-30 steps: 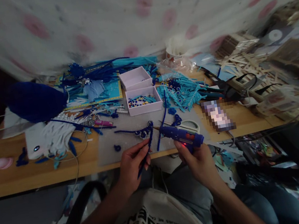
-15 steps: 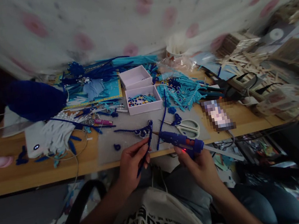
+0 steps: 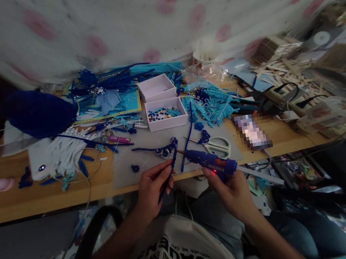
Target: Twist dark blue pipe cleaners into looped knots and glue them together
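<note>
My right hand is wrapped round a blue glue gun with a small red light on it; its nozzle points left towards a dark blue stem. My left hand pinches that dark blue stem piece, whose beaded top lies on a grey mat at the table's near edge. White-handled scissors lie just beyond the glue gun.
A wooden table carries two white boxes, one with beads, piles of blue and turquoise craft pieces, a dark blue fluffy bundle, white gloves, a phone and wooden sticks. A spotted curtain hangs behind.
The glue gun has shifted slightly left, closer to the stem. My left hand stays put holding the stem.
</note>
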Demonstrator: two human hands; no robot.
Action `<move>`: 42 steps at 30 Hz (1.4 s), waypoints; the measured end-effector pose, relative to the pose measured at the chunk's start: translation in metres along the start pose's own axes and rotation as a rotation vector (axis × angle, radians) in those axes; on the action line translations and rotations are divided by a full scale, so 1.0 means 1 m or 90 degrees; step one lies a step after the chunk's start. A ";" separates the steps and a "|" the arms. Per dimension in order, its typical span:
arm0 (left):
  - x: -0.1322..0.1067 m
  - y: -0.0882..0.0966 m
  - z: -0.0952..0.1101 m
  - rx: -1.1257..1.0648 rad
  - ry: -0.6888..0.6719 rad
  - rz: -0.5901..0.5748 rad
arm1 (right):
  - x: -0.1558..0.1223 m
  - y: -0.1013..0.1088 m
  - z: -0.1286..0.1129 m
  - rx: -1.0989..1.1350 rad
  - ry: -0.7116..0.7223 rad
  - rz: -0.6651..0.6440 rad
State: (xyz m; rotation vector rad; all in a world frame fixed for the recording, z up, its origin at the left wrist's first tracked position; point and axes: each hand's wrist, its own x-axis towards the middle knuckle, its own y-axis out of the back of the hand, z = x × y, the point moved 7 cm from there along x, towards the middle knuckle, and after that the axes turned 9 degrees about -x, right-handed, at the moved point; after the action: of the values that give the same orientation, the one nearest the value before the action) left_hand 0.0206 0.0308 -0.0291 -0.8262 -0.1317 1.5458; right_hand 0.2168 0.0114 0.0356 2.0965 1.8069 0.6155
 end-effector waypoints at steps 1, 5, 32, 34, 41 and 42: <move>0.000 0.000 0.000 0.000 0.002 0.000 | -0.001 0.000 0.000 -0.010 -0.002 0.000; -0.001 -0.002 0.002 -0.001 0.009 0.012 | -0.004 0.001 -0.001 -0.020 0.003 0.001; 0.001 -0.002 0.002 -0.023 0.006 0.017 | -0.007 -0.001 -0.003 -0.031 0.009 -0.011; 0.001 -0.001 0.002 -0.025 0.007 0.025 | -0.007 0.000 -0.001 -0.041 0.007 -0.004; 0.002 0.001 0.005 -0.026 -0.016 0.030 | -0.008 -0.003 -0.005 -0.037 0.020 -0.015; 0.002 0.001 0.005 -0.024 -0.019 0.029 | -0.009 -0.004 -0.005 -0.031 0.020 -0.022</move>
State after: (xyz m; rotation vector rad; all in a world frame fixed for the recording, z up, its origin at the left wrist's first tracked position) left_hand 0.0171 0.0347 -0.0268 -0.8410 -0.1647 1.6033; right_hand 0.2094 0.0033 0.0372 2.0316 1.8227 0.6807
